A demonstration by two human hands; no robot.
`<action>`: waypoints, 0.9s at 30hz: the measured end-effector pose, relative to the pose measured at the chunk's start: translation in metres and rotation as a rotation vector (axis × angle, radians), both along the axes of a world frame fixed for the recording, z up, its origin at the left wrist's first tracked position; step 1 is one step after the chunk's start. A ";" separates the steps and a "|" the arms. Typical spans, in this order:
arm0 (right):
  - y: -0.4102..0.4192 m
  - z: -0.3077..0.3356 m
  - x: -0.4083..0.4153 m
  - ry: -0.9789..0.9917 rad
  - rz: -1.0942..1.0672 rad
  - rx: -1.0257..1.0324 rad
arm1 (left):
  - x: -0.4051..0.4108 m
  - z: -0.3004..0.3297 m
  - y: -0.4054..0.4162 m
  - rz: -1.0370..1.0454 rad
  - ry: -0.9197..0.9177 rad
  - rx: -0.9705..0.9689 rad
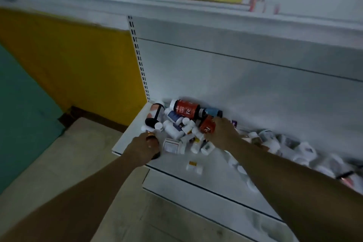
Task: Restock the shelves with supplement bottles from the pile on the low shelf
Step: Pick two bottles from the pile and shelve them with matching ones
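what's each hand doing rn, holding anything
Left hand: grips a dark bottle at the near edge of the pile.
Right hand: fingers curled over a red Fe bottle in the pile.

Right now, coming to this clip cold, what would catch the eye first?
The heap of supplement bottles jumbled at the left end of the low white shelf, trailing off to the right. Both hands are in it: the right hand grips a red-labelled bottle marked Fe, while the left hand holds a dark bottle at the shelf's front edge. Behind, a yellow wall panel stands out left of the white shelving.
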State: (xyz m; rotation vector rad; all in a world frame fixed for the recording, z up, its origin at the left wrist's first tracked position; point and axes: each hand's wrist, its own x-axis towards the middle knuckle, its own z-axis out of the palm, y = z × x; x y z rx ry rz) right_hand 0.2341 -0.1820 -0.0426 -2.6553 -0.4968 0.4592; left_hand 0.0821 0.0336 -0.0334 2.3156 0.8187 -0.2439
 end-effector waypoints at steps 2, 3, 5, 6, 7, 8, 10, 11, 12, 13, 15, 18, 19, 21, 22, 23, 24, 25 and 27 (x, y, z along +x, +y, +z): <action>0.006 -0.015 0.005 -0.022 -0.037 -0.082 | 0.014 -0.022 0.018 0.042 0.017 -0.041; 0.007 -0.022 0.007 -0.035 -0.041 -0.127 | 0.020 -0.033 0.023 0.054 0.032 -0.081; 0.008 -0.034 0.008 -0.085 -0.044 -0.193 | 0.026 -0.054 0.030 0.078 0.051 -0.148; 0.008 -0.038 0.009 -0.114 -0.049 -0.225 | 0.028 -0.062 0.031 0.078 0.066 -0.151; 0.008 -0.043 0.010 -0.135 -0.053 -0.261 | 0.028 -0.071 0.031 0.063 0.078 -0.121; 0.008 -0.047 0.012 -0.160 -0.055 -0.295 | 0.028 -0.079 0.031 0.040 0.083 -0.070; 0.006 -0.052 0.014 -0.237 -0.049 -0.333 | 0.031 -0.088 0.031 0.037 0.060 -0.048; 0.003 -0.052 0.014 -0.267 -0.041 -0.326 | 0.033 -0.090 0.032 0.067 0.047 -0.097; 0.000 -0.051 0.013 -0.295 -0.032 -0.302 | 0.034 -0.089 0.034 0.098 0.025 -0.152; -0.002 -0.048 0.013 -0.315 -0.024 -0.264 | 0.034 -0.086 0.035 0.118 -0.012 -0.201; -0.007 -0.034 0.006 -0.306 -0.025 -0.138 | 0.027 -0.071 0.032 0.166 -0.123 -0.337; -0.010 -0.001 -0.011 -0.219 -0.118 0.152 | 0.012 -0.037 0.026 0.258 -0.260 -0.628; -0.009 0.012 -0.019 -0.168 -0.169 0.247 | 0.010 -0.024 0.024 0.269 -0.274 -0.710; -0.007 0.033 -0.034 -0.089 -0.270 0.389 | 0.008 0.002 0.018 0.235 -0.314 -0.840; -0.008 0.045 -0.042 -0.084 -0.306 0.428 | 0.010 0.017 0.014 0.212 -0.339 -0.906; -0.009 0.056 -0.049 -0.084 -0.343 0.455 | 0.012 0.031 0.010 0.187 -0.354 -0.964; -0.011 0.066 -0.057 -0.082 -0.380 0.481 | 0.013 0.045 0.006 0.151 -0.357 -1.011; -0.014 0.076 -0.066 -0.078 -0.406 0.512 | 0.013 0.058 0.001 0.114 -0.352 -1.059; -0.019 0.096 -0.085 -0.120 -0.431 0.561 | 0.011 0.081 -0.005 0.038 -0.325 -1.156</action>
